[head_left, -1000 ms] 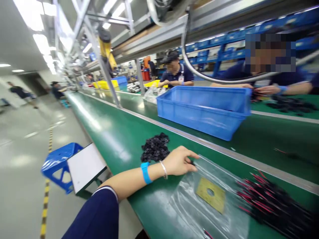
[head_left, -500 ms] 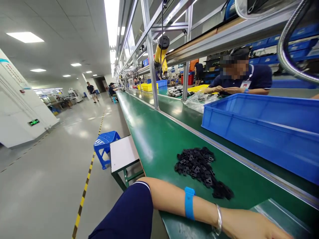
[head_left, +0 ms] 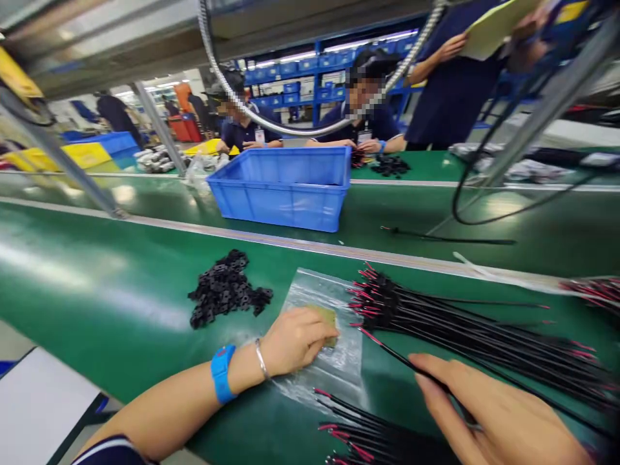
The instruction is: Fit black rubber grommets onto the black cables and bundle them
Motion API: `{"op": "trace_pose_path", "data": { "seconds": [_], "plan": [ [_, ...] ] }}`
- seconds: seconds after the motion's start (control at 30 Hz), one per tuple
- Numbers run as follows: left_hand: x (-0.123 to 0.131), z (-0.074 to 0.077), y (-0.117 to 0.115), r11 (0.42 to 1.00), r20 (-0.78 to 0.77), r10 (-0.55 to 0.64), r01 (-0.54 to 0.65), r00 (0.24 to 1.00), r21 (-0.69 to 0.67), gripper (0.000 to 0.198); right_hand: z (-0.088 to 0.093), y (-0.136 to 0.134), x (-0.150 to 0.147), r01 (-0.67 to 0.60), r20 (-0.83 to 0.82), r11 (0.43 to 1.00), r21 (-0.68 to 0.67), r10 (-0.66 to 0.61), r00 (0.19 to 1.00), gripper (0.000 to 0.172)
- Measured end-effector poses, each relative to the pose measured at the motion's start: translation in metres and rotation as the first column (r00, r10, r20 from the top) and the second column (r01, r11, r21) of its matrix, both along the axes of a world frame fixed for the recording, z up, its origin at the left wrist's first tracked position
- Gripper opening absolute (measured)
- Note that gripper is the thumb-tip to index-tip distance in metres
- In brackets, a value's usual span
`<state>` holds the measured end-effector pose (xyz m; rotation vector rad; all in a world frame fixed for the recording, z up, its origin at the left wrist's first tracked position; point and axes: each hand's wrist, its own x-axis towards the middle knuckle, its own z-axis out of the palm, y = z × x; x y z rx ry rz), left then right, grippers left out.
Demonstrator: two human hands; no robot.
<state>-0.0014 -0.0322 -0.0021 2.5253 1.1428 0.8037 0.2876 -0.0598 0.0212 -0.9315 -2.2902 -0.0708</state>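
Low over a clear zip bag (head_left: pixel 346 368) on the green bench, my left hand (head_left: pixel 298 339) has its fingers curled in. Beside its fingertips a flat yellowish piece (head_left: pixel 329 318) shows partly, and what the fingers hold is hidden. Between thumb and fingers of my right hand (head_left: pixel 494 407) is a thin black cable (head_left: pixel 400 358) with a stripped red wire end pointing at the bag. Behind it lies a thick bundle of black cables (head_left: pixel 450 323) with red ends. More such cables (head_left: pixel 372 433) lie in front of the bag.
A pile of small black plastic parts (head_left: pixel 225 290) lies left of the bag. Across the metal rail (head_left: pixel 281 242) stands a blue bin (head_left: pixel 285 203). A metal conduit (head_left: pixel 310 131) loops overhead. Several co-workers are on the far side, and a loose cable (head_left: pixel 450 239) lies beyond the rail.
The view has swung right, bringing the cable bundles and my right hand into sight. My left hand, at the lower right edge before, now shows fully on the bag.
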Motion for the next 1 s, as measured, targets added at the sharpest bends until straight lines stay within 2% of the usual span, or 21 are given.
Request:
{"op": "trace_pose_path", "data": {
  "seconds": [0.07, 0.13, 0.2, 0.3, 0.4, 0.47, 0.53, 0.6, 0.67, 0.8, 0.9, 1.0],
  "plan": [
    [0.005, -0.002, -0.003, 0.980, -0.167, -0.015, 0.048, 0.986, 0.195, 0.027, 0.011, 0.002, -0.008, -0.012, 0.021, 1.000, -0.025, 0.013, 1.000, 0.019],
    [0.010, -0.002, -0.005, 0.952, -0.279, 0.030, 0.058, 0.960, 0.301, 0.027, 0.016, 0.004, -0.015, -0.024, 0.017, 1.000, -0.009, 0.024, 1.000, 0.018],
    [0.013, 0.000, -0.006, 0.948, -0.352, 0.061, 0.057, 0.934, 0.313, 0.028, 0.016, 0.004, -0.019, -0.020, 0.004, 1.000, 0.010, 0.020, 1.000, 0.018],
    [0.013, 0.002, -0.004, 0.985, -0.371, 0.053, 0.013, 0.927, 0.171, 0.030, 0.014, 0.002, -0.022, -0.018, -0.012, 1.000, -0.007, 0.018, 1.000, 0.019],
    [0.012, 0.002, -0.002, 0.992, -0.172, 0.083, -0.098, 0.982, -0.081, 0.035, 0.012, 0.000, -0.025, -0.024, -0.026, 0.999, -0.027, 0.023, 0.999, 0.018],
    [0.011, 0.002, -0.002, 0.929, 0.090, 0.211, -0.172, 0.973, -0.328, 0.032, 0.011, -0.001, -0.028, -0.031, -0.038, 0.999, -0.038, 0.029, 0.999, 0.017],
    [0.012, 0.003, -0.004, 0.803, 0.338, 0.384, -0.131, 0.859, -0.581, 0.026, 0.009, -0.002, -0.032, -0.040, -0.055, 0.998, -0.053, 0.038, 0.998, 0.016],
    [0.015, 0.007, -0.006, 0.691, 0.485, 0.501, 0.006, 0.717, -0.723, 0.025, 0.006, -0.003, -0.035, -0.053, -0.072, 0.997, -0.065, 0.048, 0.996, 0.016],
    [0.019, 0.013, -0.010, 0.638, 0.558, 0.553, 0.118, 0.618, -0.761, 0.029, 0.003, -0.003, -0.038, -0.060, -0.081, 0.995, -0.074, 0.054, 0.995, 0.017],
    [0.025, 0.023, -0.018, 0.609, 0.606, 0.604, 0.191, 0.517, -0.770, 0.033, -0.005, -0.004, -0.039, -0.052, -0.059, 0.994, -0.100, 0.046, 0.997, 0.019],
    [0.026, 0.021, -0.024, 0.627, 0.616, 0.583, 0.189, 0.529, -0.756, 0.030, -0.007, -0.005, -0.038, -0.052, -0.047, 0.992, -0.115, 0.046, 0.998, 0.018],
    [0.025, 0.016, -0.029, 0.649, 0.659, 0.505, 0.258, 0.558, -0.716, 0.033, -0.006, -0.007, -0.039, -0.074, -0.054, 0.991, -0.112, 0.069, 0.996, 0.017]
  ]
}}
